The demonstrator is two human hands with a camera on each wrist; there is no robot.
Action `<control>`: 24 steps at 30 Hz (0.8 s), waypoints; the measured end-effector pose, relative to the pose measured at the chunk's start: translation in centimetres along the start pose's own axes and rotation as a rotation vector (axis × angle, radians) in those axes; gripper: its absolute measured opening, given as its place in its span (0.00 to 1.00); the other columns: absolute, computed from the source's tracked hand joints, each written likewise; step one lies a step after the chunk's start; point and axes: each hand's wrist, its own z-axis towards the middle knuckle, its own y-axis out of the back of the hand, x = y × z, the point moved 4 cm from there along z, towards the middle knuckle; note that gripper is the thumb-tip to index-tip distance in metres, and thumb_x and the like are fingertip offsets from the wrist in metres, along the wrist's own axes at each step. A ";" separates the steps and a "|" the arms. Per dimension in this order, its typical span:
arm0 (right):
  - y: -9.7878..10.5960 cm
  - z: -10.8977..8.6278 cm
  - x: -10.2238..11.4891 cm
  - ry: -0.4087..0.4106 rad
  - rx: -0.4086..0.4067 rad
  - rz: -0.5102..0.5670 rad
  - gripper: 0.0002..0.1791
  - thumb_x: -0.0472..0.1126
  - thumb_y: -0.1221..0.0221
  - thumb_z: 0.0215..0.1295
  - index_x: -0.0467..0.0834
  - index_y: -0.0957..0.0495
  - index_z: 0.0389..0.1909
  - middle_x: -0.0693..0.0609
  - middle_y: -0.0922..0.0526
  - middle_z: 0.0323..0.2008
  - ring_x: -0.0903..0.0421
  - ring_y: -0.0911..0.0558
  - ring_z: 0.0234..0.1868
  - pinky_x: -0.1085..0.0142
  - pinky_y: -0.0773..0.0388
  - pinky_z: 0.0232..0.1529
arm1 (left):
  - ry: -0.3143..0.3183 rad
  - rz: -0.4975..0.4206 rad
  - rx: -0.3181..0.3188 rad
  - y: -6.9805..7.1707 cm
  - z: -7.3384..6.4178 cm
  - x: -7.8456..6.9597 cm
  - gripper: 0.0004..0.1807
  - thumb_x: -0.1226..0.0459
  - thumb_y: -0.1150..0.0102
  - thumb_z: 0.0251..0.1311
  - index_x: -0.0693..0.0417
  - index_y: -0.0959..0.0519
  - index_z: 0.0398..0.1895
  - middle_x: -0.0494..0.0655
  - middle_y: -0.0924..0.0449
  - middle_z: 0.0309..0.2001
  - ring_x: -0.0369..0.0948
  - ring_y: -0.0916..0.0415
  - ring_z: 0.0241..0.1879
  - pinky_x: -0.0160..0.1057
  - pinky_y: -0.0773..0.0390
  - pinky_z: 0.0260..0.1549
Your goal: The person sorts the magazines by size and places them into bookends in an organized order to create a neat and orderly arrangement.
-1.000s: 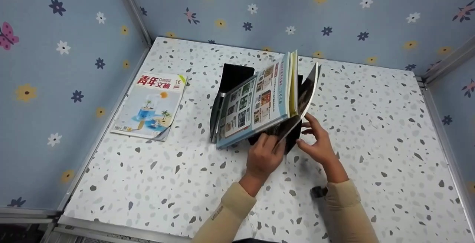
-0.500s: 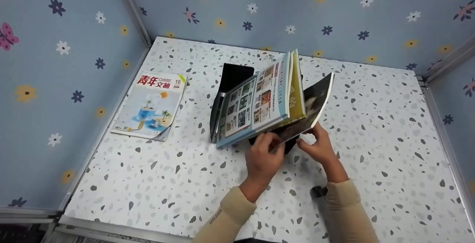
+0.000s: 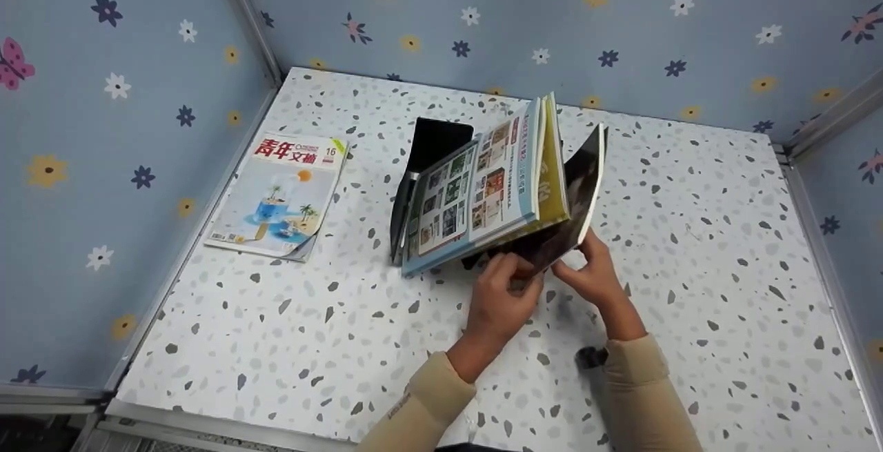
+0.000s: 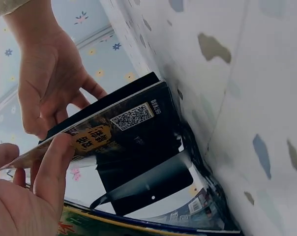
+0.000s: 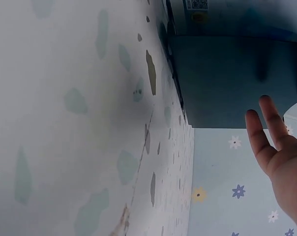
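Observation:
My left hand point(image 3: 500, 307) pinches the near lower edge of a thin dark magazine point(image 3: 581, 179), thumb on one side and fingers on the other. The magazine leans to the right in a black bookend point(image 3: 441, 140). In the left wrist view its cover carries a QR code point(image 4: 132, 116). My right hand point(image 3: 594, 276) is at the magazine's right, fingers partly hidden behind it. In the right wrist view its fingers are extended beside the dark bookend panel point(image 5: 222, 78); contact is unclear. A light-blue book point(image 3: 476, 197) and a yellow-green book point(image 3: 554, 193) lean left of the magazine.
A magazine with a beach-drink cover point(image 3: 276, 197) lies flat at the left of the speckled table point(image 3: 276, 355). Flowered panels point(image 3: 428, 17) wall the back and sides. A small black object point(image 3: 590, 357) is by the right sleeve.
The dark magazine has swung away from the yellow-green book, then tipped partly back up, its near edge shifting toward me. My left hand has followed slightly right and down. The right hand has barely moved.

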 end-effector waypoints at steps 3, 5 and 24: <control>0.0 0.1 0.1 0.016 0.005 -0.001 0.39 0.28 0.42 0.43 0.41 0.40 0.62 0.47 0.26 0.51 0.61 0.26 0.47 0.60 0.29 0.41 | 0.041 -0.018 -0.011 -0.2 0.1 0.3 0.05 0.55 0.50 0.56 0.43 0.28 0.29 0.37 0.31 0.30 0.27 0.30 0.30 0.22 0.29 0.28; 0.0 0.1 0.1 0.031 0.007 -0.004 0.39 0.28 0.42 0.43 0.39 0.40 0.62 0.47 0.26 0.50 0.60 0.26 0.46 0.54 0.29 0.39 | 0.071 -0.022 -0.023 -0.4 0.2 0.5 0.06 0.54 0.50 0.56 0.44 0.28 0.30 0.38 0.30 0.31 0.27 0.27 0.31 0.22 0.28 0.29; -0.1 0.3 0.1 0.011 0.029 0.009 0.38 0.27 0.42 0.45 0.40 0.39 0.61 0.51 0.30 0.56 0.63 0.29 0.50 0.48 0.31 0.40 | 0.121 -0.088 -0.057 -2.8 0.9 0.8 0.05 0.56 0.50 0.57 0.41 0.25 0.34 0.39 0.29 0.34 0.29 0.31 0.30 0.25 0.30 0.27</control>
